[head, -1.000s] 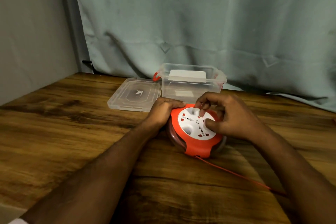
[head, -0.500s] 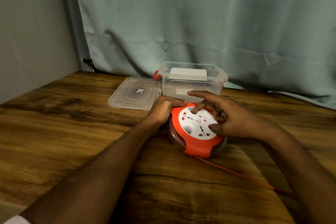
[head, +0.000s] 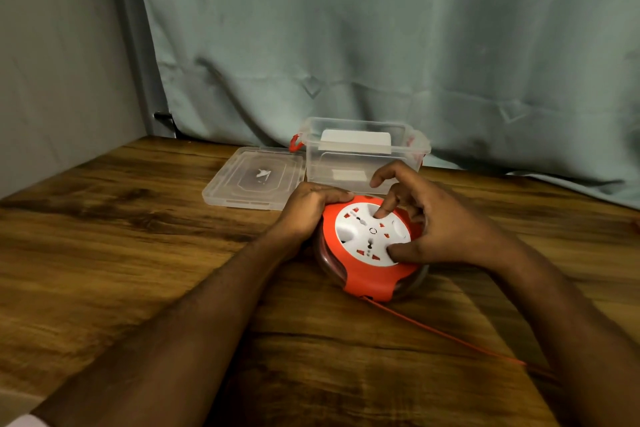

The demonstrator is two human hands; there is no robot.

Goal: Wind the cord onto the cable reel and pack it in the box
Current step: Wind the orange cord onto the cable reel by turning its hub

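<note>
An orange cable reel (head: pixel 369 279) with a white socket face lies flat on the wooden table (head: pixel 138 253). My left hand (head: pixel 308 208) grips its left rim. My right hand (head: pixel 429 218) rests on the white face, one fingertip pressed into a recess and the thumb on the near edge. A thin orange cord (head: pixel 446 333) runs from the reel's near side toward the lower right and passes under my right forearm. The clear plastic box (head: pixel 363 156) stands open just behind the reel.
The box's clear lid (head: pixel 252 177) lies flat to the left of the box. A grey-green curtain (head: pixel 381 45) hangs behind the table, and a grey wall (head: pixel 52 45) closes the left side. The box has red latches (head: pixel 295 142).
My right hand's fingers have shifted round the white face, the pressing fingertip moving across its far side. My left hand stays on the rim. The reel stays in place.
</note>
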